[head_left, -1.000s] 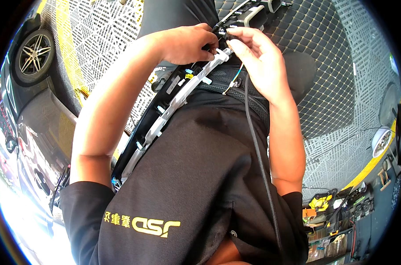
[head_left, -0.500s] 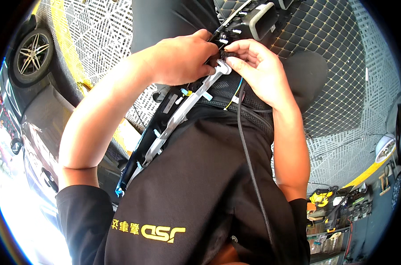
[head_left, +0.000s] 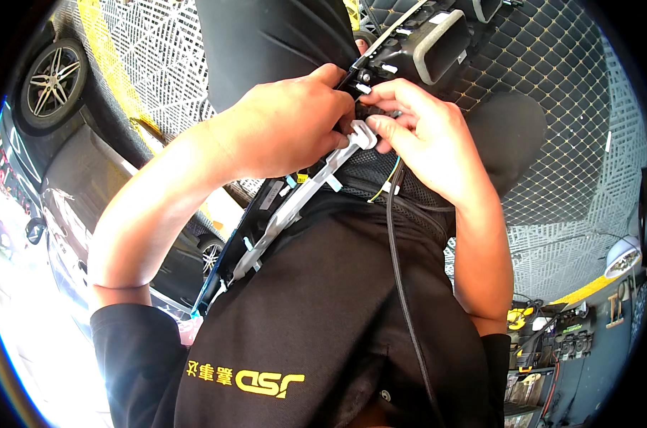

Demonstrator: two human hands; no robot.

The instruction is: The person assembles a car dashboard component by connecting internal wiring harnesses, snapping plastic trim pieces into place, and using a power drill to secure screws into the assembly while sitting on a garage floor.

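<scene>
Holding: long black trim panel (head_left: 266,228) with grey plastic bracket strip (head_left: 295,203) along its back, braced slantwise across the person's lap and torso so both hands can meet at its upper end.
Left hand: left hand (head_left: 280,128) curled closed round the panel's upper part, knuckles up, thumb side toward the clip; looks like a steadying grip so the piece does not swing.
Right hand: right hand (head_left: 423,135) pinching with thumb and forefinger at the small white clip (head_left: 362,134) on the end of the strip; other fingers loosely bent above it, touching the dark housing.
Clip: sits between both hands, touching the right fingertips; whether it is seated or loose, cannot tell.
Panel position: upper end at chest height under the hands, lower end running down-left past the left forearm toward the bright floor; small blue and white tabs show along the strip.
Upper part: grey-rimmed vent-like housing (head_left: 430,43) just beyond the hands, joined to the same assembly.
Cable: black cable (head_left: 398,285) hangs from under the right hand down over the black shirt (head_left: 302,342); thin yellow-green wire (head_left: 391,175) beside it, slack.
Why held so: lap support plus left-hand clamp frees the right fingers for fine work, judging by grip.
Surroundings: perforated floor tiles (head_left: 551,178), yellow-edged; car wheel (head_left: 49,78) at upper left; headlamp part (head_left: 623,255) and tool clutter at right, well apart.
</scene>
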